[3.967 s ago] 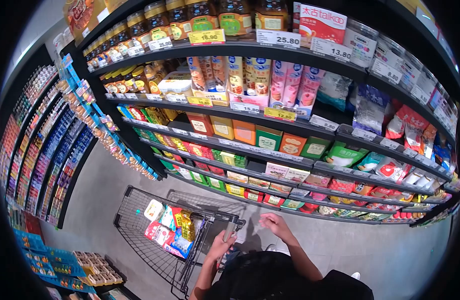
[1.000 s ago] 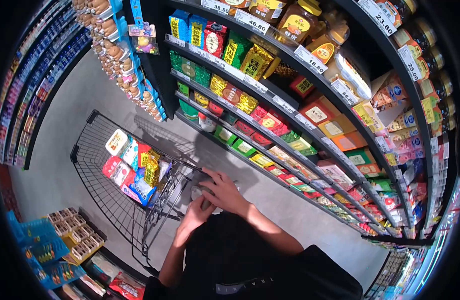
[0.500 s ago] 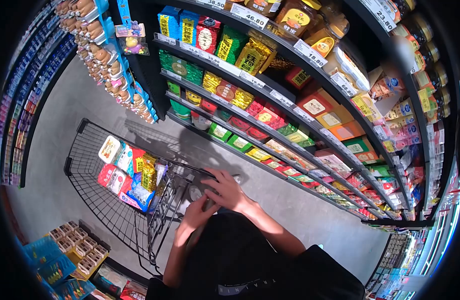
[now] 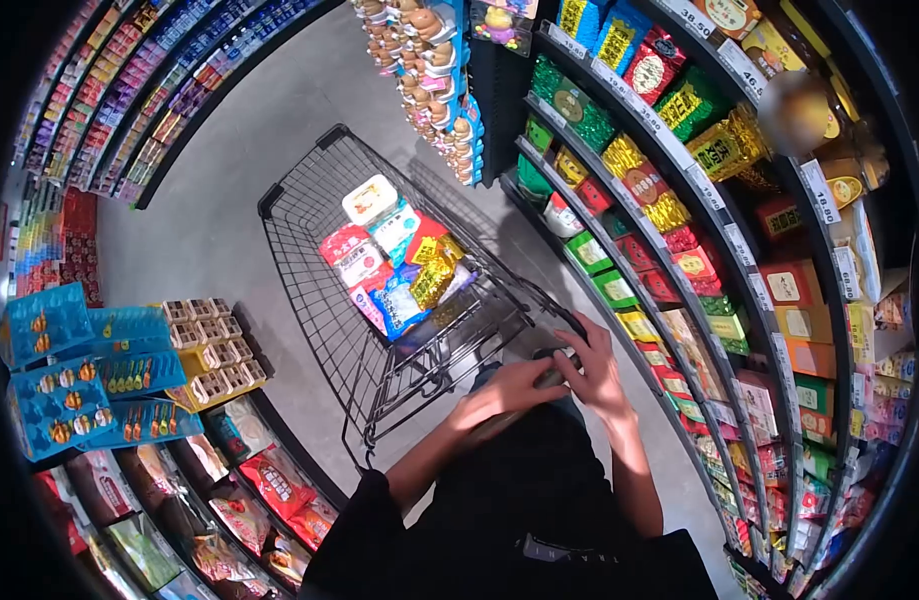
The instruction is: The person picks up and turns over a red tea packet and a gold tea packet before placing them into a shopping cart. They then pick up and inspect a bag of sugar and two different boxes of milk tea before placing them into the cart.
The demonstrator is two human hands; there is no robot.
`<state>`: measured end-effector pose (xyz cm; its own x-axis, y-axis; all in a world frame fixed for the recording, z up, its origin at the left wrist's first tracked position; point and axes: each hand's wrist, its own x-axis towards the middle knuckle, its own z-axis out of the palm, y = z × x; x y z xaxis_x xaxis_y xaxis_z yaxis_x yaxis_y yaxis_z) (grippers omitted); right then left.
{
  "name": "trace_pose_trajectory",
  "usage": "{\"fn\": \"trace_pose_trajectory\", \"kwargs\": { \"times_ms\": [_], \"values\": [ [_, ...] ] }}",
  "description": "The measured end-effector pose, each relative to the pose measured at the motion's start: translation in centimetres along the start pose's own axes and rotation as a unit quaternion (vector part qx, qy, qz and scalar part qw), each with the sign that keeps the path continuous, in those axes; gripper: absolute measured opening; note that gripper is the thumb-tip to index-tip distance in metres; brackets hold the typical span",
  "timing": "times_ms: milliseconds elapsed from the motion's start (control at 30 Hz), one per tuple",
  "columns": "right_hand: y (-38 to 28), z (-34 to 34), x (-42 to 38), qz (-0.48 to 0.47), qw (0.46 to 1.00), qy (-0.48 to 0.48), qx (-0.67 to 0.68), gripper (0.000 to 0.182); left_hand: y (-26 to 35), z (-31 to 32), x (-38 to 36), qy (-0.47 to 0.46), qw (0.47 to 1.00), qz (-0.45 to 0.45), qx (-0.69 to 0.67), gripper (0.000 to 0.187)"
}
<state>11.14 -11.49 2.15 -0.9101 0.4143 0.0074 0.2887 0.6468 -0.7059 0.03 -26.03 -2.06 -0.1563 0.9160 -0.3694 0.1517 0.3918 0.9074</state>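
Observation:
In the head view, my left hand (image 4: 514, 392) and my right hand (image 4: 593, 372) are close together in front of my body, just behind the shopping cart (image 4: 309, 235). The fingers of my left hand are pressed together around a small greyish area that I cannot make out. My right hand has its fingers stretched and apart, near the handle end of the cart. Inside the cart lie a white tub (image 4: 370, 200), a red-and-white pack (image 4: 354, 255), a blue bag (image 4: 399, 305) and a shiny gold bag (image 4: 434, 282).
A curved shelf (image 4: 694, 190) of packaged goods with price tags runs along my right. Hanging toys (image 4: 429, 70) stand at the shelf's end. At left are blue display trays (image 4: 54, 390) and snack bags (image 4: 279, 490). Grey floor (image 4: 229, 190) stretches beyond the cart.
My view has turned left, so the cart, the right shelf and my hands appear farther right. More of the left display shows. My hands stay close together.

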Motion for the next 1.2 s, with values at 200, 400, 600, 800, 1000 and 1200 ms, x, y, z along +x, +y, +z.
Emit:
{"fn": "trace_pose_trajectory", "kwargs": {
  "times_ms": [200, 400, 600, 800, 1000, 1200],
  "values": [
    [1.7, 1.4, -0.8, -0.051, 0.996, 0.060, -0.030, 0.036, -1.3, 0.6, 0.8, -0.003, 1.000, 0.012, 0.024, 0.047],
    [0.7, 0.0, -0.1, 0.001, 1.000, 0.017, -0.021, 0.034, -0.8, 1.7, 1.6, 0.072, 0.997, 0.024, -0.029, 0.046],
    [1.0, 0.8, 0.2, 0.015, 1.000, 0.008, -0.003, 0.036, -0.8, 0.8, 2.0, 0.035, 0.990, 0.052, -0.125, 0.043],
    [1.4, 1.2, 0.6, -0.017, 0.999, 0.031, -0.027, 0.034, -1.6, 0.7, 2.3, 0.012, 0.983, 0.009, -0.182, 0.041],
    [1.5, 1.4, 0.3, -0.020, 0.999, 0.048, -0.017, 0.032, -1.1, 0.5, 2.3, -0.012, 0.974, -0.026, -0.225, 0.036],
    [1.4, 1.6, 0.2, 0.000, 0.999, 0.046, -0.009, 0.032, -1.7, 0.7, 2.4, -0.010, 0.974, -0.010, -0.225, 0.034]
  ]
}}
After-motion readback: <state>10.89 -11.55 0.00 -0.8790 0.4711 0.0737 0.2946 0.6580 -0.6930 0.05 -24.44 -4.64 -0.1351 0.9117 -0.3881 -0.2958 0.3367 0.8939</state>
